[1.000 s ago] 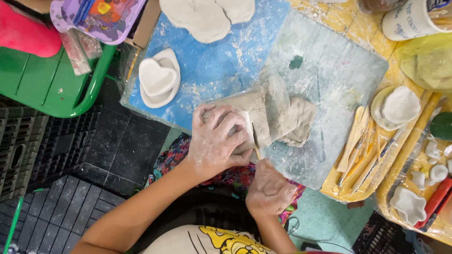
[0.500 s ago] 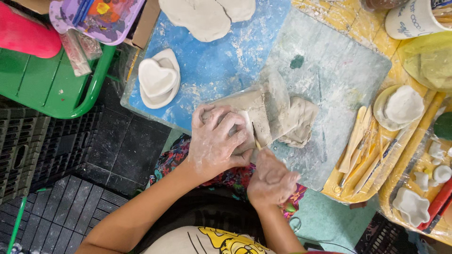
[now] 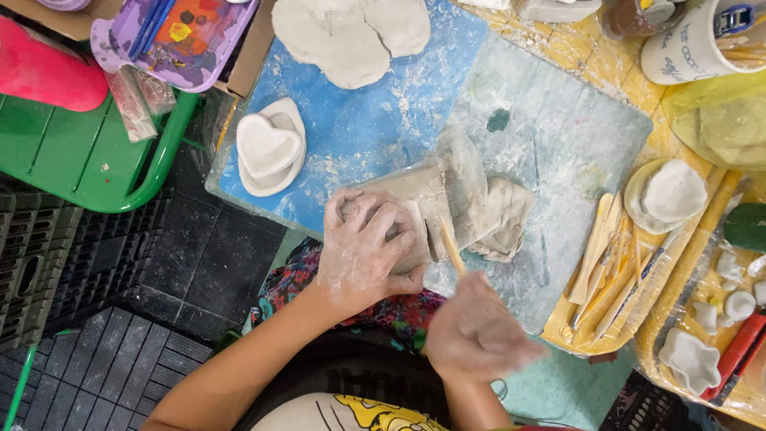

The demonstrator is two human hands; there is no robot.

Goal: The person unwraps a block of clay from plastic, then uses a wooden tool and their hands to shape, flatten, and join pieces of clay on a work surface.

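A grey block of clay (image 3: 435, 209) in crumpled clear plastic lies near the front edge of a dusty blue and grey work board (image 3: 375, 120). My left hand (image 3: 369, 249), coated in clay, presses down on the block's left end. My right hand (image 3: 472, 334), blurred, grips a thin wooden stick (image 3: 452, 247) whose tip is in a cut in the block beside my left fingers. A torn-off clay lump (image 3: 503, 217) sits to the right of the block.
A white heart-shaped dish stack (image 3: 270, 148) stands left on the board, flat clay slabs (image 3: 351, 36) at the top. Wooden modelling tools (image 3: 610, 271) and small white dishes (image 3: 692, 359) lie on yellow sheeting at right. A green tray (image 3: 80, 160) and paint palette (image 3: 179, 36) are at left.
My right hand has moved down and right, drawing the wooden stick back through the cut. My left hand stays pressed on the clay block.
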